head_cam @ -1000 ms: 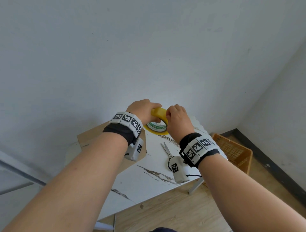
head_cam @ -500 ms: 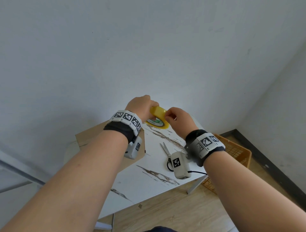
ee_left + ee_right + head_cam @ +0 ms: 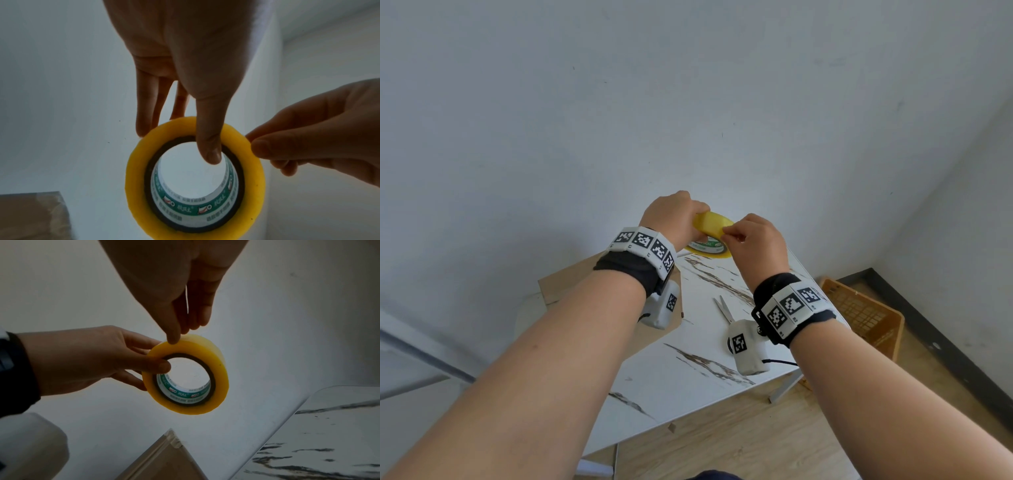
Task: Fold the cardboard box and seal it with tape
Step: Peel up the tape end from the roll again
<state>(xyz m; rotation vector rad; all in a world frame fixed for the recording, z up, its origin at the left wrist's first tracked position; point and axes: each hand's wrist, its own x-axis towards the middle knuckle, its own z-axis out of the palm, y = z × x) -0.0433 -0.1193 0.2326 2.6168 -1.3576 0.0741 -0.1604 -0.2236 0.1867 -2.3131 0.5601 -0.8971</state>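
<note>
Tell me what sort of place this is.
Probably a bare room corner set up as a packing spot: plain white walls, a marble-patterned table holding scissors, and an orange crate on the wood floor.

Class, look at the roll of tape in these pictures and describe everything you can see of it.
The tape roll is a yellowish translucent ring around a core printed green and white inside. It is held in the air above the table. The left hand grips it, thumb across its side. The right hand pinches at its outer edge.
</note>
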